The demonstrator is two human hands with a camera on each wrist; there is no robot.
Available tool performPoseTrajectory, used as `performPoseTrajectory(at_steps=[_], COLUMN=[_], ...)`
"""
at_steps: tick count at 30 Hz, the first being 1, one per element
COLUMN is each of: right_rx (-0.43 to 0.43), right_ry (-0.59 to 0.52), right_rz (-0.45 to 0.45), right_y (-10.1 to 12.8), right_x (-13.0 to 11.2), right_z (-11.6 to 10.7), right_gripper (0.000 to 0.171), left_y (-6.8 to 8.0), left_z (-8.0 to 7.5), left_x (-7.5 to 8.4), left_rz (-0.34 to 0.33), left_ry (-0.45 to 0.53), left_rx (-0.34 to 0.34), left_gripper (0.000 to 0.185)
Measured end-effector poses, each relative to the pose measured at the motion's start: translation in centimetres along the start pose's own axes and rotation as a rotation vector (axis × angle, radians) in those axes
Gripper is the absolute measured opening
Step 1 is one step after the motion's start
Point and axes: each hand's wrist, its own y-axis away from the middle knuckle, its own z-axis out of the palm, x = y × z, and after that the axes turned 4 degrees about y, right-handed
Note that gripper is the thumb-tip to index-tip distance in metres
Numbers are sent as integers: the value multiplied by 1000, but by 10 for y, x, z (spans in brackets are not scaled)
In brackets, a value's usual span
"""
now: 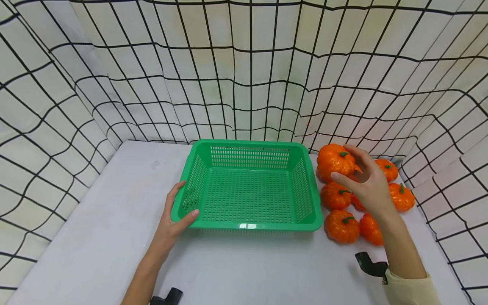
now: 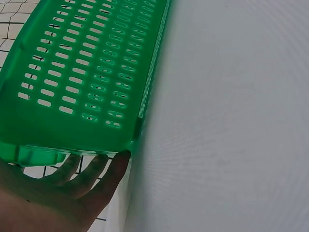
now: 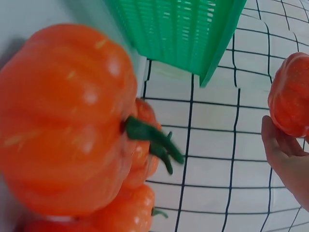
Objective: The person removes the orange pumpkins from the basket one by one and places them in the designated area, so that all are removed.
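A green plastic basket (image 1: 251, 226) with slotted walls and nothing in it stands at the middle of the white table. My left hand (image 1: 173, 220) grips its near left corner, thumb over the rim. In the left wrist view, the left fingers (image 2: 113, 176) lie against the basket's end wall (image 2: 63, 121). At the right my right hand (image 1: 370, 182) holds an orange toy pumpkin (image 1: 333, 159) with a green stem, raised above others. The right wrist view shows this held pumpkin (image 3: 292, 96) at its right edge, between thumb and fingers, partly cut off.
Several more pumpkins stand right of the basket, among them one at the front (image 1: 342, 227), one behind it (image 1: 335, 196) and one at the far right (image 1: 401, 198). A black grid net (image 1: 250, 63) over white cloth surrounds the table (image 1: 244, 262).
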Motion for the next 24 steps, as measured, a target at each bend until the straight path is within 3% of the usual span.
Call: performPoseTrajectory(at_steps=[12,18,24], right_rx=[76,115,157], right_ry=[-50,61,61], right_rz=[-32,30,60], right_y=[17,26,35], right_x=[23,36,52], right_z=[-24,-39,-54], right_gripper=[71,70,71], left_y=[0,0,0], left_z=[1,1,0], left_x=[-1,-1,-1], left_rz=[8,18,23], left_ry=[-7,3,6], left_rx=[3,1,-5], left_gripper=[84,84,84])
